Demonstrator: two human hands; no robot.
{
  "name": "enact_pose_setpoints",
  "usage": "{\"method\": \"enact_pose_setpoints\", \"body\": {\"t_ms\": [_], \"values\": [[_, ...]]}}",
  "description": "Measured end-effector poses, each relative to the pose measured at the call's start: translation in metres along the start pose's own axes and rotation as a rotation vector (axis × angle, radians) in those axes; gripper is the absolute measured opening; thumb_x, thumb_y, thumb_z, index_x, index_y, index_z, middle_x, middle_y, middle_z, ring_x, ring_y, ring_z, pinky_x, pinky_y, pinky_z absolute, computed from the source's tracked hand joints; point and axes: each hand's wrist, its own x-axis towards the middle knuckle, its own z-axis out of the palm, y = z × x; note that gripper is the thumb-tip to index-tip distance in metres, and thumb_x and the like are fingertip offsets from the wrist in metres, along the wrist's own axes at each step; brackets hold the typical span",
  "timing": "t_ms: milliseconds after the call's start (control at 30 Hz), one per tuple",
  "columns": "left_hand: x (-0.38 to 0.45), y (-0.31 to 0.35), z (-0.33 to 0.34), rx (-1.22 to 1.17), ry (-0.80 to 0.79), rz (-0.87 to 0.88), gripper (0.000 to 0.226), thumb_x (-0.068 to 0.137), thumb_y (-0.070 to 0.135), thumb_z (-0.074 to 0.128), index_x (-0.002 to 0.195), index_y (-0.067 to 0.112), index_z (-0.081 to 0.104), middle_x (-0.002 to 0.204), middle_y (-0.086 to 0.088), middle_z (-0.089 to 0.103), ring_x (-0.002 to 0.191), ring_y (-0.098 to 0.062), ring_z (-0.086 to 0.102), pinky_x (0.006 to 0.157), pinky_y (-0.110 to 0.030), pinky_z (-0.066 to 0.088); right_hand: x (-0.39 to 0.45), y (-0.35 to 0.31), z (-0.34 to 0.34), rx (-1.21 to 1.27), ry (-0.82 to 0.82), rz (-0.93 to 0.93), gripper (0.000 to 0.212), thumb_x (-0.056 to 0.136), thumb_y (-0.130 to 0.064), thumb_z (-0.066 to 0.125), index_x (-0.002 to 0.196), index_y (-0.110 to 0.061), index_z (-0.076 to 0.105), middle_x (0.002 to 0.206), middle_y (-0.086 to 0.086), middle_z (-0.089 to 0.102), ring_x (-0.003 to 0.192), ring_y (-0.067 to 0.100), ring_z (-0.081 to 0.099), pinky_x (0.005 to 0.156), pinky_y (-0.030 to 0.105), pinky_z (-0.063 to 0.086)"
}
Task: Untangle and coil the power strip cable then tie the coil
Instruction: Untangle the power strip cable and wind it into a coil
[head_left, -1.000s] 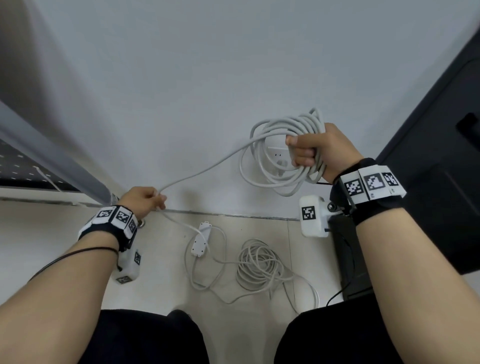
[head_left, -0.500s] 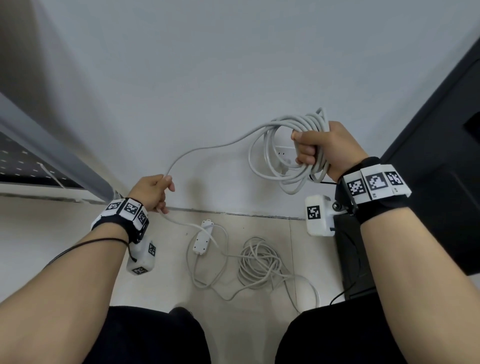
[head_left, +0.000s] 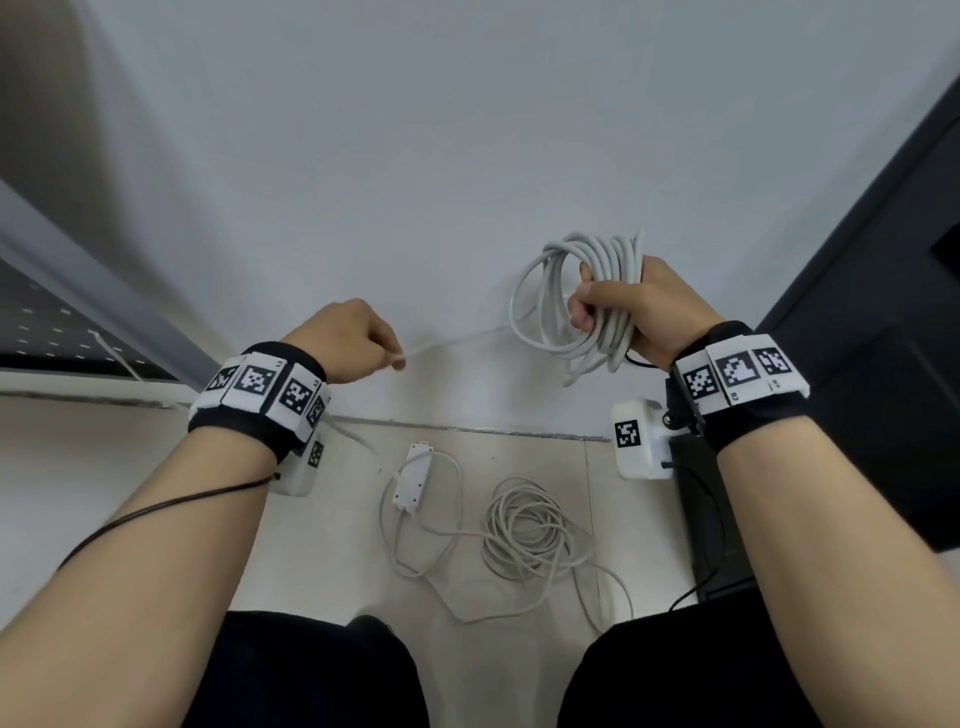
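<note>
Right fingers (head_left: 589, 304) curled round the cable coil (head_left: 576, 312), left fingers (head_left: 387, 348) pinching its strand, above pale floor tiles (head_left: 519, 670).

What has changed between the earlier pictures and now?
The left hand, pinching the free cable run, rose and moved right, toward the coil; the run between them became shorter and straighter. The right hand kept gripping the coil at about the same place. The power strip and loose cable on the floor stayed put.
</note>
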Motion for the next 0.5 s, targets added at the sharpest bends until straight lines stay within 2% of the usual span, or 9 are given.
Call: {"method": "enact_pose_setpoints", "body": {"t_ms": [67,133,233,267,367,467,500], "values": [[-0.005,0.013,-0.001,0.017,-0.183,0.036,0.026,0.086,0.012,0.065,0.071,0.029,0.078,0.051,0.008,0.054,0.054,-0.013,0.047,0.054,-0.022,0.035,0.001,0.003,0.005,0.020,-0.045,0.024,0.022,0.093,0.007,0.052,0.077,-0.005,0.059,0.078,0.015,0.072,0.073,0.028,0.065,0.073,0.033,0.055],[-0.009,0.027,0.002,-0.058,-0.326,0.110,0.030,0.084,0.006,0.063,0.072,0.028,0.079,0.048,0.005,0.045,0.050,-0.017,0.035,0.050,-0.023,0.028,0.004,0.006,0.015,-0.002,-0.105,0.040,0.016,0.093,0.002,0.059,0.083,-0.005,0.069,0.092,0.016,0.075,0.089,0.028,0.072,0.085,0.033,0.057],[-0.013,0.044,0.008,-0.249,-0.426,0.224,0.028,0.087,0.002,0.061,0.080,0.022,0.080,0.049,0.001,0.037,0.048,-0.016,0.027,0.046,-0.021,0.024,0.006,0.011,0.033,-0.216,-0.195,0.060,0.010,0.088,-0.018,0.073,0.079,-0.019,0.076,0.081,-0.003,0.075,0.084,0.012,0.071,0.080,0.027,0.050],[-0.013,0.048,0.010,-0.308,-0.437,0.251,0.026,0.088,0.003,0.061,0.083,0.020,0.081,0.049,0.001,0.037,0.047,-0.016,0.027,0.045,-0.021,0.025,0.005,0.012,0.040,-0.263,-0.225,0.074,0.008,0.088,-0.024,0.073,0.083,-0.017,0.076,0.081,-0.004,0.075,0.083,0.011,0.071,0.080,0.027,0.050],[-0.013,0.052,0.016,-0.400,-0.353,0.294,0.017,0.090,0.010,0.065,0.080,0.015,0.079,0.049,-0.001,0.045,0.045,-0.014,0.034,0.046,-0.021,0.029,0.002,0.016,0.053,-0.281,-0.357,0.084,0.020,0.092,-0.027,0.066,0.094,-0.008,0.070,0.082,-0.002,0.075,0.077,0.011,0.071,0.073,0.021,0.051],[-0.010,0.048,0.022,-0.480,-0.145,0.262,0.014,0.086,0.015,0.071,0.075,0.008,0.074,0.049,0.000,0.051,0.043,-0.011,0.043,0.046,-0.023,0.036,-0.002,0.013,0.055,-0.246,-0.474,0.154,0.028,0.092,-0.023,0.066,0.108,0.000,0.068,0.094,0.004,0.078,0.094,0.019,0.074,0.079,0.016,0.053],[-0.009,0.047,0.023,-0.534,-0.094,0.244,0.012,0.084,0.015,0.075,0.075,0.007,0.073,0.050,-0.001,0.053,0.043,-0.010,0.044,0.045,-0.022,0.037,-0.001,0.013,0.054,-0.306,-0.473,0.145,0.028,0.091,-0.023,0.067,0.104,0.002,0.070,0.090,0.005,0.078,0.092,0.019,0.074,0.079,0.015,0.052]]}}
